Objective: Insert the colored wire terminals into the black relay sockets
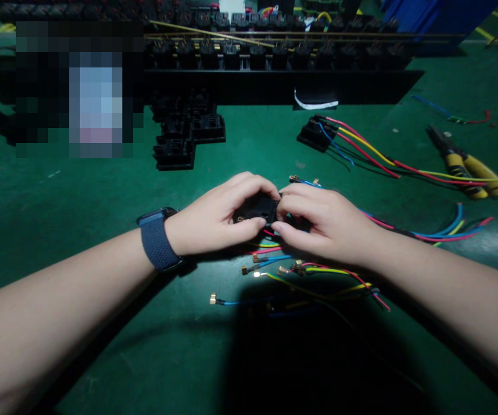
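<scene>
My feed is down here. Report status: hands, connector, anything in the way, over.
Left hand and right hand both closed on black connector. Under them, loose wires. Yellow-handled pliers apart at right.

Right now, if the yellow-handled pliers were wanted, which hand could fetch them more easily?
Likely the right hand: the yellow-handled pliers lie on its side of the green mat. The left hand would have to cross over. Both hands grip the small black plastic connector.
</scene>
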Demonstrator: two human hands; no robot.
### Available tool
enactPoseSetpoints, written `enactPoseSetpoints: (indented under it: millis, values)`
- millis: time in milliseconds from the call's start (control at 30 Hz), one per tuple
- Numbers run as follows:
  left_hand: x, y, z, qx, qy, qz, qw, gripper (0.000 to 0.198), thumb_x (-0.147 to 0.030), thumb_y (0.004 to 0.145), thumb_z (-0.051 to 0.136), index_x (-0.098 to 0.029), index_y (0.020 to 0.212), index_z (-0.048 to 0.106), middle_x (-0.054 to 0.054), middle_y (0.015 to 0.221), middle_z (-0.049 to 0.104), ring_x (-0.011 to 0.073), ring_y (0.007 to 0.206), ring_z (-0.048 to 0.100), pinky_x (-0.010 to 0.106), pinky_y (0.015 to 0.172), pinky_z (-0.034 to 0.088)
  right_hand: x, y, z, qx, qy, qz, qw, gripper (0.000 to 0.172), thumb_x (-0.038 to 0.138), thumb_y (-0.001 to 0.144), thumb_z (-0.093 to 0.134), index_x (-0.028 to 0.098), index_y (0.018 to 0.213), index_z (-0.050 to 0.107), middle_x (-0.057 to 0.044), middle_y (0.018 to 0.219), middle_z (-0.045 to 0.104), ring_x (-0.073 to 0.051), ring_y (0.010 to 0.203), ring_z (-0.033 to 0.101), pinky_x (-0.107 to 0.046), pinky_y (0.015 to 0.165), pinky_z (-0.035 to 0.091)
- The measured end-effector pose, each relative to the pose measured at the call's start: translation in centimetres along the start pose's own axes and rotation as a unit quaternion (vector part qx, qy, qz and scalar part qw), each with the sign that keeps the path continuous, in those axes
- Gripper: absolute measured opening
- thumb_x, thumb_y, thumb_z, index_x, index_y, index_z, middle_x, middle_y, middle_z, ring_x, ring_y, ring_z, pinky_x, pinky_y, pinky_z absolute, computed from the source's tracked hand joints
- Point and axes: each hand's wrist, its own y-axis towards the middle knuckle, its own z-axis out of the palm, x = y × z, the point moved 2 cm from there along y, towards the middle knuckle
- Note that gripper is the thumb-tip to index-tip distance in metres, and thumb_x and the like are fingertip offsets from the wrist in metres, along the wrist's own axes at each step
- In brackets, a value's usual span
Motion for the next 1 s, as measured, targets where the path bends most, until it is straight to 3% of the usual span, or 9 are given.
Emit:
enactPoseSetpoints:
  millis: [1000]
  values:
    - [0.20,-0.06,0.08,-0.005,0.008,-0.012,1.000,0.033,-0.030,0.083,0.053,-0.016,0.113,0.051,0.007,0.112,0.058,0.0216,0.101,0.054,0.033,0.089,0.043,-0.19,0.11,-0.07,0.000,0.022,-0.006,1.000,0.022,0.036,0.089,0.048,0.018,0.077,0.054,-0.004,0.083,0.055,-0.016,0.078,0.051,-0.029,0.068,0.036]
